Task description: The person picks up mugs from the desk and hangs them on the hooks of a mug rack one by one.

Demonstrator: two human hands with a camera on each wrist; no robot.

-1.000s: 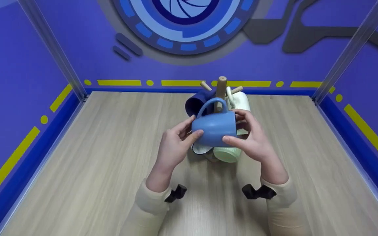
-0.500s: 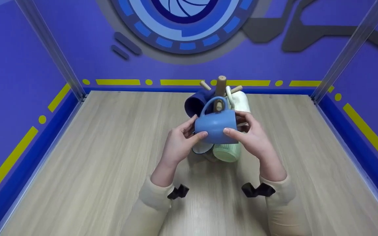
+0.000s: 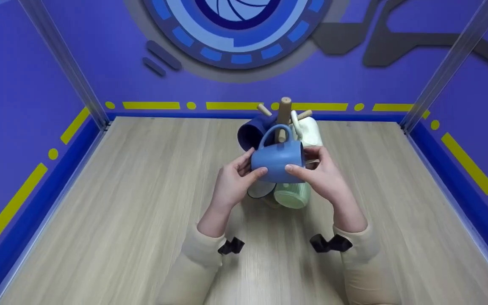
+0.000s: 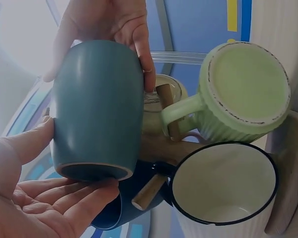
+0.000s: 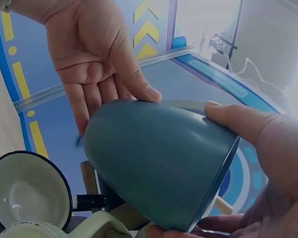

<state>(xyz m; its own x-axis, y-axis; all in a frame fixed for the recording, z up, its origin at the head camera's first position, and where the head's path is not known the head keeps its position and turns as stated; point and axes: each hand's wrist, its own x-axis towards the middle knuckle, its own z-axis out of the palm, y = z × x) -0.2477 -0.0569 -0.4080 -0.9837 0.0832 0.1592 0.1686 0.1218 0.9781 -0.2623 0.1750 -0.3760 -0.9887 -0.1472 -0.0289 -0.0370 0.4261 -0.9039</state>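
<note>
A blue mug [image 3: 277,163] lies sideways in the air before a wooden mug tree [image 3: 284,111], its handle [image 3: 274,128] pointing up toward the tree's pegs. My left hand [image 3: 234,182] holds the base end, thumb on the near side and fingers beneath in the left wrist view. At the rim end, my right hand [image 3: 326,176] grips with thumb in front and fingers at the mouth. A dark blue mug [image 3: 252,132], a cream mug [image 3: 310,131], a pale green mug [image 4: 248,84] and a white dark-rimmed mug [image 4: 223,183] hang around the tree.
The tree stands on a wood-grain table [image 3: 142,203] toward its back edge. Blue printed panels [image 3: 112,76] with yellow marks enclose the table behind and at both sides. A bare peg [image 4: 146,193] pokes out beside the white mug's handle.
The blue mug has shifted slightly away from me and sits more level, its handle overlapping the tree's post. My left hand has moved right with it; my right hand has moved only a little.
</note>
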